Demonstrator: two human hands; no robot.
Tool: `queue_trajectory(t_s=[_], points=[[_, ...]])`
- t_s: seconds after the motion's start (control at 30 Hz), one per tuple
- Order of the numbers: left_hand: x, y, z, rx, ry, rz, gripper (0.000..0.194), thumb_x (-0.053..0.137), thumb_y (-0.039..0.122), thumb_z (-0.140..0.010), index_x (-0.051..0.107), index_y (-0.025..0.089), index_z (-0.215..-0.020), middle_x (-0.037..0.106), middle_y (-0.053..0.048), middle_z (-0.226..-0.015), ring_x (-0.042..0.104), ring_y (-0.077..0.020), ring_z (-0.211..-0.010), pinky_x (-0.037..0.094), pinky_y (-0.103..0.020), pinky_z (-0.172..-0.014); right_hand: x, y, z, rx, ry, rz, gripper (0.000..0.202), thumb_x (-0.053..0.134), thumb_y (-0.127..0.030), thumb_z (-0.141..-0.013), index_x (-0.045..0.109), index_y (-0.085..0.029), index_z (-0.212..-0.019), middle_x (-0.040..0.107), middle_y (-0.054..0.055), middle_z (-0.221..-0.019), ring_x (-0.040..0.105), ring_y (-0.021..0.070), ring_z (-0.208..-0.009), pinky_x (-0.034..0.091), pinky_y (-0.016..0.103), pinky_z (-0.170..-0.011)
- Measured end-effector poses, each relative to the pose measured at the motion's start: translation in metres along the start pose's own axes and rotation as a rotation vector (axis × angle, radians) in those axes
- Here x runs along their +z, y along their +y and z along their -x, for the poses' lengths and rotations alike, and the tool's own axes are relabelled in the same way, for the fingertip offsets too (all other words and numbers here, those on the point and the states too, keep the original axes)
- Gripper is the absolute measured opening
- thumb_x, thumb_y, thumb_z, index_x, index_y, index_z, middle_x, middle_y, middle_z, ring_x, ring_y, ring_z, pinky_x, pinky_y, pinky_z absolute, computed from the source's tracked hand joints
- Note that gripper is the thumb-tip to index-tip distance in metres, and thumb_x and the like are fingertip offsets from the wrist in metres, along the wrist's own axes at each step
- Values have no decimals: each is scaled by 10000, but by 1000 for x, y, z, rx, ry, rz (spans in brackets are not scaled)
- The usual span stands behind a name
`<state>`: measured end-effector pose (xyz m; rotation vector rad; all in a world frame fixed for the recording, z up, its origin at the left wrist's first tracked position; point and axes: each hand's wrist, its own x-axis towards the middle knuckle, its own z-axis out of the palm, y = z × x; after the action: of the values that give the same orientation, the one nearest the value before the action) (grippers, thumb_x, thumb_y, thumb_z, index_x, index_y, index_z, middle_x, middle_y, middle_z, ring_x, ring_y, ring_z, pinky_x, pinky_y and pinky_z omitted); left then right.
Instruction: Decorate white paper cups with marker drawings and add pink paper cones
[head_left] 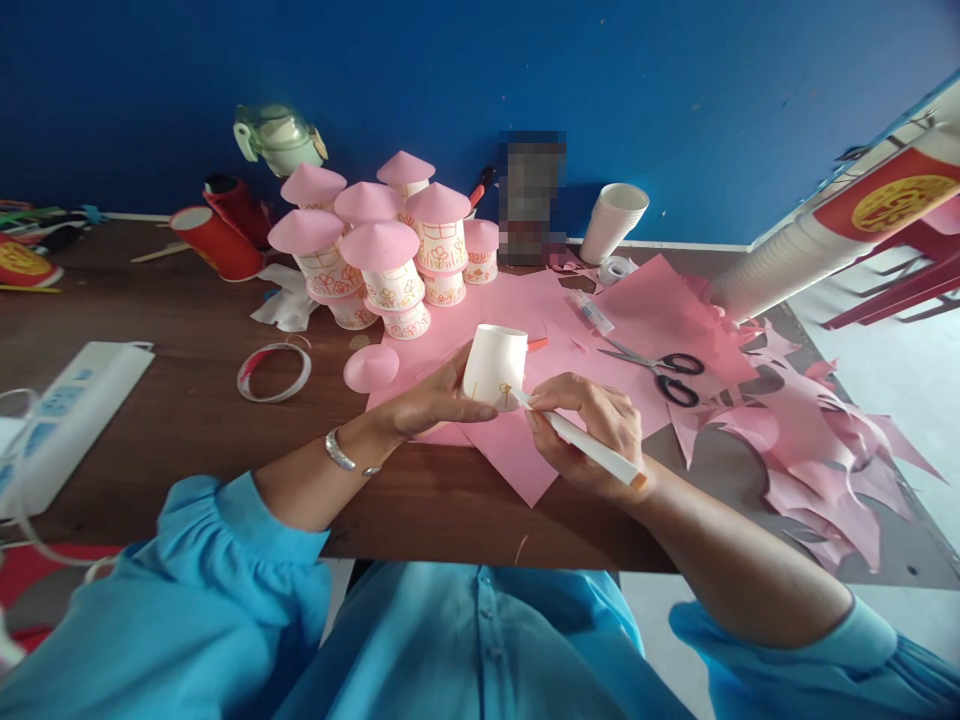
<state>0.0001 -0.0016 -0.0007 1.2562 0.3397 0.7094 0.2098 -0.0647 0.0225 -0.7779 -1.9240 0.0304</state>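
Note:
My left hand [444, 392] is wrapped round a white paper cup [495, 362], tilted, with its rim up and a small orange-brown flower drawn low on its side. In my right hand [589, 425] is a white marker [596, 450] with an orange end; its tip touches or nearly touches the cup near the drawing. Behind the cup stand several decorated cup towers [394, 285] with pink cone roofs. A loose pink cone [371, 369] lies left of the cup. Pink paper sheets [517, 460] spread under both hands.
Black-handled scissors [660, 370], a glue tube [590, 313] and pink scraps [817, 460] are on the right. Stacked white cups [615, 222] stand by the blue wall. A tape roll [274, 372], red cups [217, 242] and a power strip [75, 420] are on the left.

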Motion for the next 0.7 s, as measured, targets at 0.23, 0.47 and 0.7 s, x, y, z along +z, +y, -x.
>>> queue_trajectory(t_s=[0.23,0.47,0.7], points=[[1,1,0,-6,7,-20,685,884,346,-800,642,283,-1438,698,-78,-1148,608,-212,-964,502,-319,-822,0,-1,-1,1,-5,7,220,652,-63,-922,583,-247,-1020,735,-17,-802,739,136,-677,611,242,-620],[1,0,0,-8,19,-72,738,887,393,-789,618,271,-1464,697,-100,-1222,621,-236,-1013,510,-343,-851,-1,0,-2,3,13,6,250,673,-45,-900,602,-250,-1024,748,-24,-809,753,136,-685,624,236,-631],[1,0,1,-7,19,-56,746,881,382,-792,613,283,-1481,708,-97,-1210,630,-232,-1016,524,-347,-856,-2,0,-1,26,8,38,222,663,-69,-914,596,-252,-1020,741,-14,-816,741,141,-676,619,249,-608]])
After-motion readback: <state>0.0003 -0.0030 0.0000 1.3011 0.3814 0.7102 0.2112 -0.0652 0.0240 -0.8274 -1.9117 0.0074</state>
